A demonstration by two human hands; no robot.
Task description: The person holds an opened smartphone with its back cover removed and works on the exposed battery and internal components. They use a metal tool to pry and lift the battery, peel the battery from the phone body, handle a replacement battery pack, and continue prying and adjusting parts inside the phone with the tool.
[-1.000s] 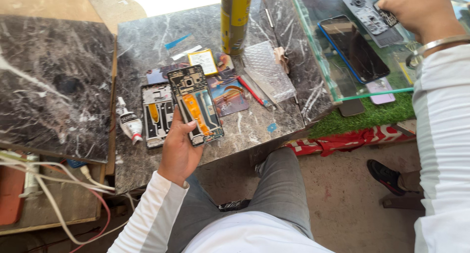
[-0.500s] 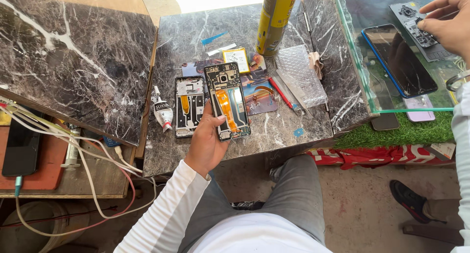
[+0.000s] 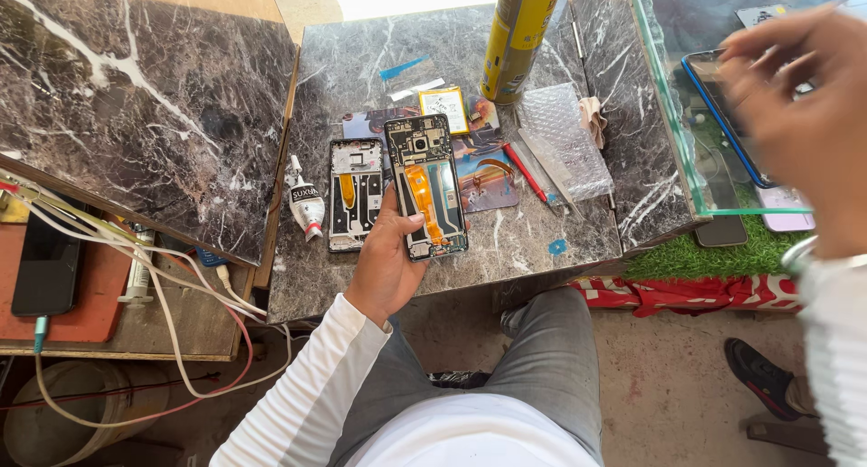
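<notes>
My left hand (image 3: 388, 268) grips the lower end of an opened phone (image 3: 426, 185), its back off and an orange flex strip showing, held just over the dark marble table (image 3: 361, 60). A second bare phone frame (image 3: 355, 194) lies beside it on the left, next to a small white glue tube (image 3: 305, 203). My right hand (image 3: 804, 115) is a blur at the upper right, above the glass case (image 3: 668, 115) and a blue-rimmed phone (image 3: 713, 97). Whether it holds anything is unclear.
A tall yellow can (image 3: 521, 33) stands at the back of the table, with a yellow-edged battery (image 3: 443, 108), a bubble-wrap bag (image 3: 562, 140) and a red pen-like tool (image 3: 526, 172) around it. Cables (image 3: 163, 277) and a black phone (image 3: 45, 273) lie lower left.
My right hand has come away from the black part on the glass case and now swings nearer, blurred. The view has shifted left. My left hand keeps holding the opened phone.
</notes>
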